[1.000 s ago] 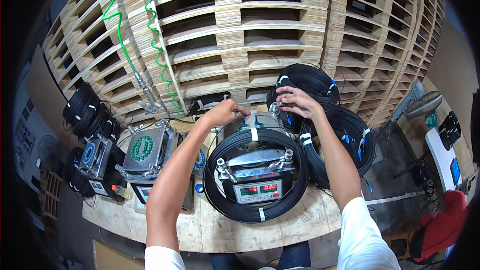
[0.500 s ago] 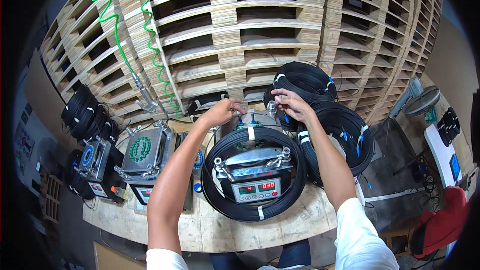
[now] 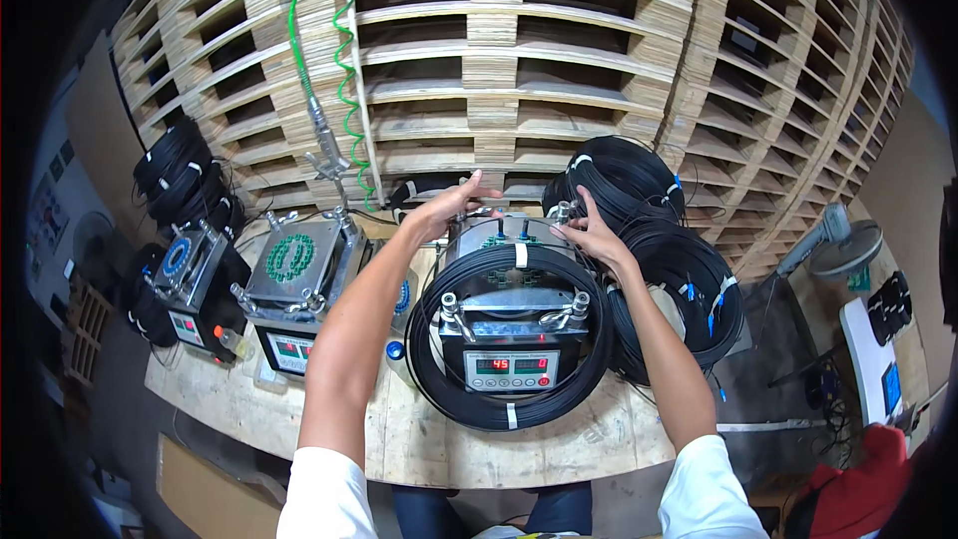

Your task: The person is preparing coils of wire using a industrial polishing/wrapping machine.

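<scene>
Steel plates and a black casing make up the machine (image 3: pixel 512 325), which sits between the two hands and runs toward the wearer from their fingertips. The left hand (image 3: pixel 451 212) is at its back left corner, fingers loosely extended; whatever lies under the palm is hidden, so I cannot tell if it grips anything. The right hand (image 3: pixel 599 242) is at the back right corner, index finger raised and thumb forward, with a clamp (image 3: pixel 565 212) right by them; whether they pinch it is hard to make out.

Below the fingers, a coil (image 3: pixel 459 409) of black cable with white ties rings the machine's front and hides part of the green holders (image 3: pixel 492 243) on top. Two plugs (image 3: pixel 501 228) stand upright between the hands. Farther below, the panel (image 3: pixel 512 370) is pale with red lit digits, and bright knobs top the front corners.

Left of the left fingers, the forearm cuts across a second machine (image 3: pixel 291 258); right of the right fingers, the other forearm partly covers more coils (image 3: pixel 711 334). Beyond both hands, pallets (image 3: pixel 492 88) run out of view at the top.
</scene>
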{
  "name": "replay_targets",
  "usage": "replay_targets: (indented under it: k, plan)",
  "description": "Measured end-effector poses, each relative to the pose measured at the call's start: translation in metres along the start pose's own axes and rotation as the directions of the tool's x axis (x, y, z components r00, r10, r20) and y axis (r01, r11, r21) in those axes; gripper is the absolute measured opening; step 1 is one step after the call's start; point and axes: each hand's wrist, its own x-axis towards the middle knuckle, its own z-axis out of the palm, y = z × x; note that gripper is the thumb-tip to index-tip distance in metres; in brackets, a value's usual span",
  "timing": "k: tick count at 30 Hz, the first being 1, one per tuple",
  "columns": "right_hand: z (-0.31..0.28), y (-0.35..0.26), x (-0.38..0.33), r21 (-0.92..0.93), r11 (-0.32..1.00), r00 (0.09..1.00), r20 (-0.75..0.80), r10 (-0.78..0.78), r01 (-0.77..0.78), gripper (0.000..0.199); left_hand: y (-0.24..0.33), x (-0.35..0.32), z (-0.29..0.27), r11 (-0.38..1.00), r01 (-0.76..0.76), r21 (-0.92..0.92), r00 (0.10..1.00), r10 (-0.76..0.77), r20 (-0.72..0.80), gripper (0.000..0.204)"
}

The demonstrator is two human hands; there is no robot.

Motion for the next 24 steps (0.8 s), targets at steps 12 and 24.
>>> replay_targets:
  k: [12, 24]
  plan:
    - [0.002, -0.008, -0.001, 0.119, 0.985, 0.991, -0.026, 0.132, -0.128, 0.109, -0.078, 0.014, -0.020, 0.494, -0.422, -0.760, 0.878, 0.015, -0.478, 0.048]
    - [0.005, 0.015, 0.012, 0.008, 0.991, 0.982, -0.130, 0.133, -0.133, 0.102, -0.090, 0.011, -0.015, 0.697, -0.375, -0.611, 0.862, 0.020, -0.506, 0.019]
